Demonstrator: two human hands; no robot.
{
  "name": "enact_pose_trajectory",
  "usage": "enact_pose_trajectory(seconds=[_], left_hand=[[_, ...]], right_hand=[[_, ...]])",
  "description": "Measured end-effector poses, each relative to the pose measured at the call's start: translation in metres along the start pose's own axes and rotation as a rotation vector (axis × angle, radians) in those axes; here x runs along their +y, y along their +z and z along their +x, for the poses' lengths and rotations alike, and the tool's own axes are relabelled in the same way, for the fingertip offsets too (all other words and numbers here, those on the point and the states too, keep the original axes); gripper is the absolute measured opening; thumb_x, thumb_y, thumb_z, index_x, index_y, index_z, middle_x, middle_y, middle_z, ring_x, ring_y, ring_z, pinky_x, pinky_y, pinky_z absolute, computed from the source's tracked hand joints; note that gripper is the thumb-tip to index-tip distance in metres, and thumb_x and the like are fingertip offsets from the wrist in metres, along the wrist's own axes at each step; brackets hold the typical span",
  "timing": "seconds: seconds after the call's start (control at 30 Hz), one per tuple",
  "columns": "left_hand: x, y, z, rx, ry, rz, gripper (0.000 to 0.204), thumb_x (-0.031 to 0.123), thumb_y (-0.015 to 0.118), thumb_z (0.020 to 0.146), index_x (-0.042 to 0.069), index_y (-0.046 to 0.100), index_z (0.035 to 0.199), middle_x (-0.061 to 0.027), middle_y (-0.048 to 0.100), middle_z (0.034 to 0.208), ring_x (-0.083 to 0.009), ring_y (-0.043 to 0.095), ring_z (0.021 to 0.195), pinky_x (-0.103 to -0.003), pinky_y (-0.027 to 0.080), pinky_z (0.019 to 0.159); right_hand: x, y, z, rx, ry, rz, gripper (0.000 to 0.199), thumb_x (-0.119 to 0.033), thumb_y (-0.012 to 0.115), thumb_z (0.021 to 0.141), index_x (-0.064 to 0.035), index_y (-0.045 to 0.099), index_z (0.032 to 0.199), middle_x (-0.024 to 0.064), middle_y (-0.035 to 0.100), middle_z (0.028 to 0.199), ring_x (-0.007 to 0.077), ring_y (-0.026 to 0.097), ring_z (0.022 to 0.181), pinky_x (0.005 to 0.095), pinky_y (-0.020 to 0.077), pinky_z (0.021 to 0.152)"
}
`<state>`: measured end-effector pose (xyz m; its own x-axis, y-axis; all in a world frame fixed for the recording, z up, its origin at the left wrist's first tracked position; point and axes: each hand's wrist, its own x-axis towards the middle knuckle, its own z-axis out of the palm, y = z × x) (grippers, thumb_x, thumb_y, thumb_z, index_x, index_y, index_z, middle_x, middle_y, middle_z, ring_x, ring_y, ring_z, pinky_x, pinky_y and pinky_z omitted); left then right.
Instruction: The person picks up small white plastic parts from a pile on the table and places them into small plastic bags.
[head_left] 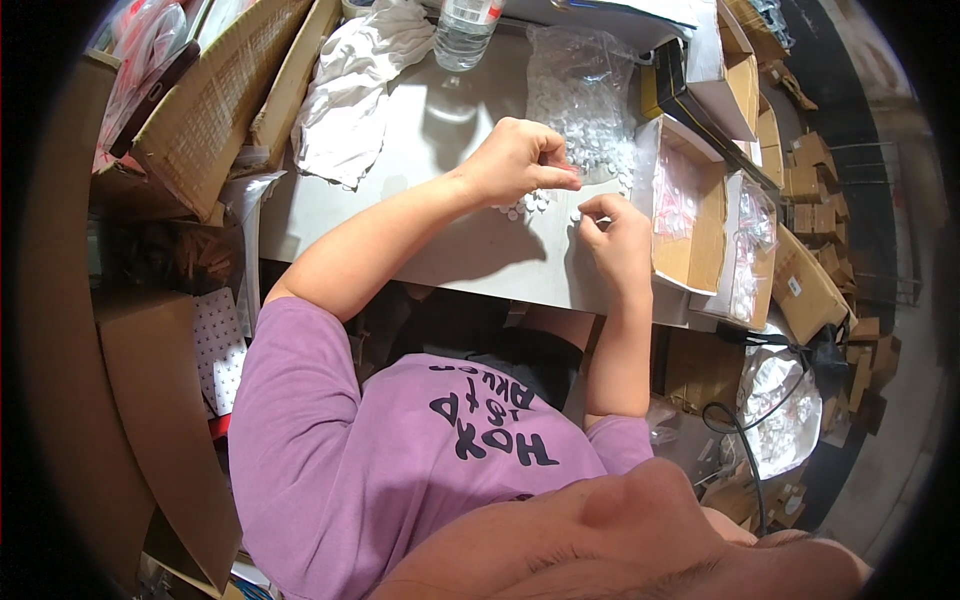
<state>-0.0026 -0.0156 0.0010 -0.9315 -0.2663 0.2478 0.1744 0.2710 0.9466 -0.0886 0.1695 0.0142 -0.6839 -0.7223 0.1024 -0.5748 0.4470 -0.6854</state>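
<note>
My left hand (518, 160) hovers over the white table (450, 230), thumb and fingers pinched together over a small cluster of white round parts (530, 203). Just to the right and a little nearer me, my right hand (618, 238) rests on the table with its fingertips pinching a small white part at its left side. The two hands are a short gap apart. A clear plastic bag (580, 95) full of the same white parts lies right behind them. What my left fingers pinch is too small to see clearly.
A water bottle (465, 30) stands at the table's far edge beside crumpled white cloth (350, 90). Cardboard boxes (200, 100) crowd the left. An open box (690, 205) and bagged parts (752, 250) sit right of the table. Cables (740, 440) hang at lower right.
</note>
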Motion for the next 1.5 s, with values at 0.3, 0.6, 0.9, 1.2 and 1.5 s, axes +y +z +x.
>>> enact_pose_trajectory(seconds=[0.3, 0.6, 0.9, 1.2, 1.5], left_hand=[[-0.001, 0.003, 0.0, -0.009, 0.167, 0.198, 0.025, 0.02, 0.08, 0.068, 0.001, 0.067, 0.079, -0.0074, 0.06, 0.072, -0.0152, 0.059, 0.065, -0.027, 0.047, 0.057], [-0.008, 0.006, -0.002, -0.057, 0.227, 0.314, 0.028, 0.019, 0.078, 0.068, 0.002, 0.068, 0.087, -0.0093, 0.058, 0.078, -0.021, 0.06, 0.071, -0.031, 0.049, 0.062], [-0.002, 0.007, -0.003, -0.146, 0.179, 0.348, 0.027, 0.018, 0.075, 0.067, 0.001, 0.067, 0.087, -0.0117, 0.059, 0.079, -0.0274, 0.059, 0.077, -0.036, 0.048, 0.068], [-0.011, 0.006, 0.0, -0.065, 0.194, 0.316, 0.028, 0.018, 0.076, 0.067, 0.002, 0.068, 0.089, -0.0105, 0.058, 0.076, -0.0234, 0.059, 0.07, -0.033, 0.048, 0.062], [-0.01, -0.001, 0.003, 0.059, 0.165, 0.36, 0.027, 0.017, 0.075, 0.069, 0.002, 0.068, 0.09, -0.0102, 0.059, 0.078, -0.0212, 0.059, 0.071, -0.03, 0.049, 0.063]], right_hand=[[0.008, 0.014, 0.001, -0.006, -0.12, -0.158, 0.012, -0.001, 0.064, 0.069, -0.0008, 0.064, 0.081, 0.0149, 0.063, 0.082, 0.0306, 0.061, 0.077, 0.0366, 0.0486, 0.071], [0.003, 0.001, 0.005, -0.023, 0.06, 0.026, 0.011, -0.001, 0.062, 0.073, 0.0, 0.065, 0.084, 0.0118, 0.065, 0.08, 0.0173, 0.062, 0.067, 0.029, 0.0491, 0.063], [-0.025, -0.002, 0.014, -0.026, -0.123, 0.425, 0.011, 0.005, 0.064, 0.079, 0.0022, 0.066, 0.09, 0.0075, 0.066, 0.092, 0.0106, 0.062, 0.078, 0.0229, 0.0519, 0.066], [-0.019, -0.006, 0.015, 0.087, -0.149, 0.211, 0.019, 0.001, 0.064, 0.079, -0.0003, 0.066, 0.098, 0.0122, 0.066, 0.095, 0.0191, 0.065, 0.079, 0.0289, 0.0534, 0.067], [0.001, 0.025, 0.013, -0.067, -0.234, -0.163, 0.024, -0.006, 0.065, 0.074, -0.0035, 0.065, 0.098, 0.0148, 0.062, 0.098, 0.0336, 0.059, 0.092, 0.0395, 0.0478, 0.081]])
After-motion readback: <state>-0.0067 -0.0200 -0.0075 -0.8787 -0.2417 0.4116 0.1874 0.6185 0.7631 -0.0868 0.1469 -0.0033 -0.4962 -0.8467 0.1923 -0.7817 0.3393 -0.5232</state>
